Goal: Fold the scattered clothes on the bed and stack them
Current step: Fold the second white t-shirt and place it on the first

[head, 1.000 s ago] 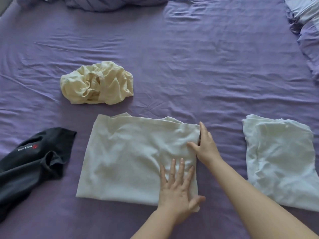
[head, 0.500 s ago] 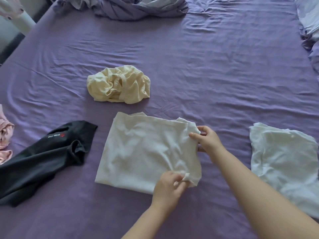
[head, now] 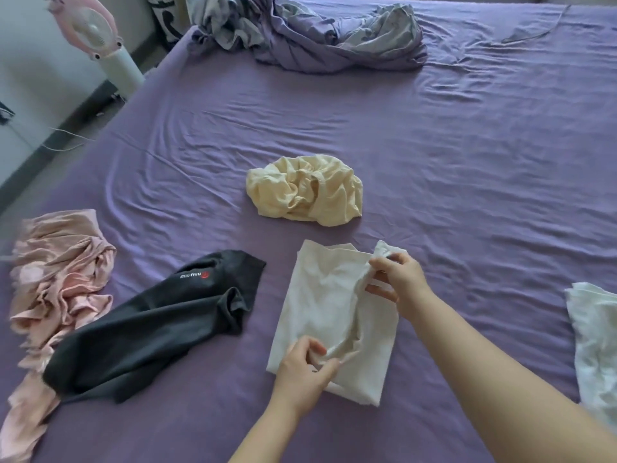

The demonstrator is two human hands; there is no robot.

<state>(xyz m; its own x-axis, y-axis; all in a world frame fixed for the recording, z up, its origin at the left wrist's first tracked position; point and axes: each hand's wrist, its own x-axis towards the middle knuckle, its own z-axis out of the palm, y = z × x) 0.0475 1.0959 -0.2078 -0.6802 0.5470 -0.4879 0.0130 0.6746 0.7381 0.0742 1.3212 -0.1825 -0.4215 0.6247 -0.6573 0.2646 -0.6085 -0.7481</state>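
Observation:
A cream white garment (head: 320,305), partly folded, lies on the purple bed sheet (head: 467,162) in front of me. My left hand (head: 302,372) pinches its near right corner, lifted and drawn leftward. My right hand (head: 399,282) pinches the far right corner, also raised over the cloth. A crumpled pale yellow garment (head: 305,190) sits beyond it. A black garment with a small logo (head: 150,325) lies to the left, and a crumpled pink garment (head: 56,282) lies at the bed's left edge. A folded white garment (head: 594,342) rests at the right edge of view.
A bunched purple and grey blanket (head: 317,31) lies at the far end of the bed. A pink and white fan (head: 100,38) stands on the floor beyond the bed's left corner, with a thin cable on the floor nearby.
Both hands went from pressing flat on the cream garment to pinching its right corners and lifting that edge over toward the left. The view swung up and left, revealing the pink garment and fan.

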